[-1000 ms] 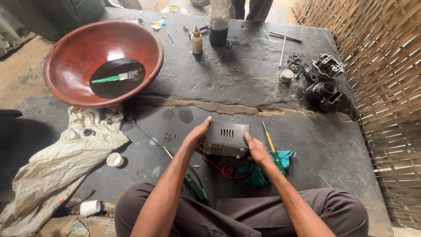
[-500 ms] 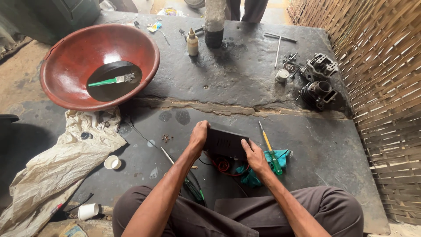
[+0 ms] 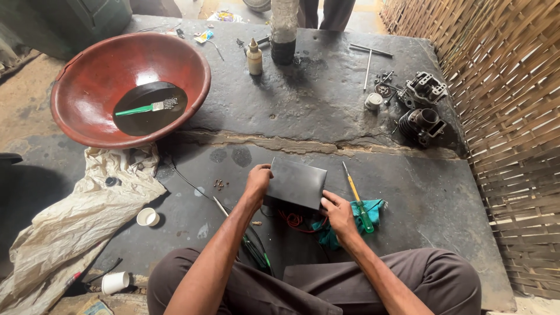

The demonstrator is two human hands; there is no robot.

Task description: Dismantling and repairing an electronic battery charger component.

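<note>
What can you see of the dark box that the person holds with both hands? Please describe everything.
The dark box is flat and rectangular, with a smooth, dull grey face that looks like metal. It lies slightly tilted on the stained dark slab, in front of the person's knees. The left hand grips its left edge, the right hand its lower right corner. Red wires emerge beneath it.

Both forearms rise from the bottom of the frame and angle in toward the centre. Left hand (image 3: 257, 182) sits just left of centre, wrist bent, fingers curled over and gripping, thumb tucked in. Right hand (image 3: 338, 213) is a little lower and to the right, fingers pressed forward and clamped. Both arms bare, elbows bent, above the crossed legs.
</note>
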